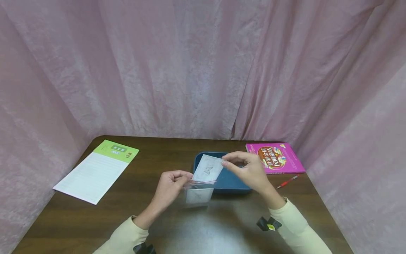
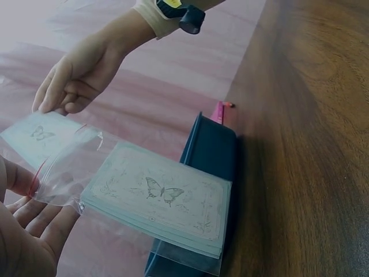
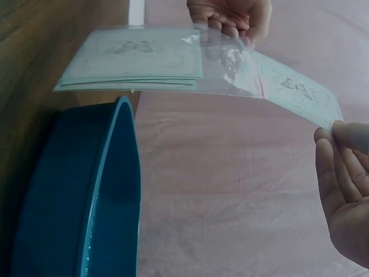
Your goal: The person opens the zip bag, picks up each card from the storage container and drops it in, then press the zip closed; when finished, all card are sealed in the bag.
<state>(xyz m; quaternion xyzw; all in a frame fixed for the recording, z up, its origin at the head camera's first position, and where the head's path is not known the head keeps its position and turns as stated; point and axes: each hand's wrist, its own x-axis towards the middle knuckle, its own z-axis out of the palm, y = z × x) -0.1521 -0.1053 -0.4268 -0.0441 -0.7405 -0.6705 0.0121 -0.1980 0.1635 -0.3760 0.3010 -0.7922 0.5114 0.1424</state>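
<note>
My left hand pinches the mouth of a clear zip bag with a red line along its seal. Inside the bag lies a small stack of pale cards, the face one printed with a butterfly. With thumb and fingertips, my right hand pinches the outer corner of a single butterfly card. That card's other end is at the bag's mouth; how far it sits inside is hard to tell. Both hands are raised at the blue tray, the bag hanging over its near left edge.
On the left of the brown table lies a writing pad with a green header. A pink book lies at the back right, with a red pen just in front. Pink curtains surround the table's back and sides.
</note>
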